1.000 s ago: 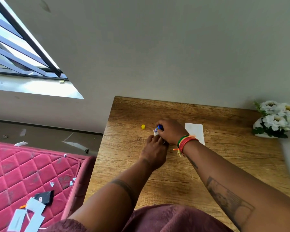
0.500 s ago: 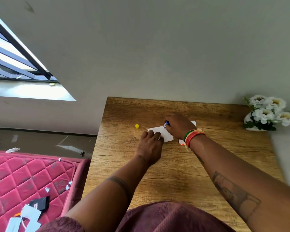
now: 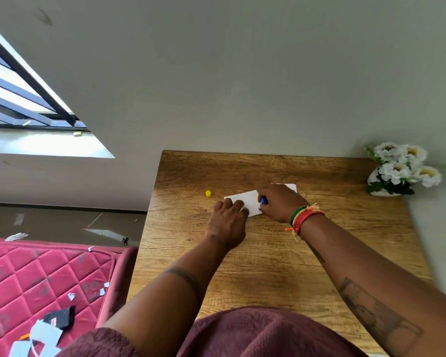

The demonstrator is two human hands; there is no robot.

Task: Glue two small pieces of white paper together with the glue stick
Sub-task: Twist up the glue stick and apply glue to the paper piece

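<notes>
A small white paper piece lies on the wooden table. My left hand presses its near-left corner flat with the fingertips. My right hand grips a blue glue stick, tip down on the paper's right part. A second white paper lies behind my right hand, mostly hidden by it. The yellow glue cap stands on the table to the left of the paper.
A white vase of white flowers stands at the table's far right by the wall. Left of the table lies a pink quilted mattress with paper scraps and a black item.
My right hand has slid the glue stick rightward across the paper and then down its right side. More of the paper shows now. My left hand keeps holding it down.
</notes>
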